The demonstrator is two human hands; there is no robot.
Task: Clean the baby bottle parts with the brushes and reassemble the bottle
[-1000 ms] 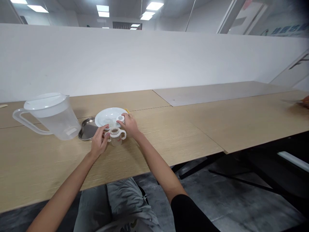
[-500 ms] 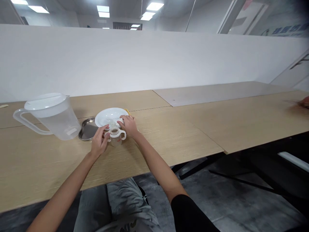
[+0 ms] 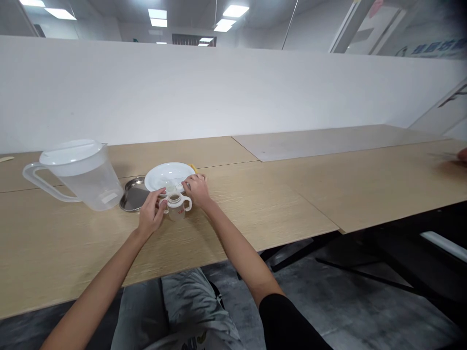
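A small clear baby bottle with a white collar and two white side handles stands upright on the table, its top uncovered. My left hand is closed around its left handle. Just behind the bottle, my right hand pinches a small white piece at the front right rim of a white plate. A clear, dome-shaped part shows beside that piece; whether the two are joined, I cannot tell. My fingers partly hide the white piece.
Left of the plate lies a kidney-shaped metal tray. A large lidded plastic pitcher stands farther left. Something yellow pokes out behind the plate's right side. Another person's blurred hand is at the far right edge.
My right hand has shifted very slightly, and the white piece in its fingers sits a little lower against the plate. My left hand stays on the bottle's handle.
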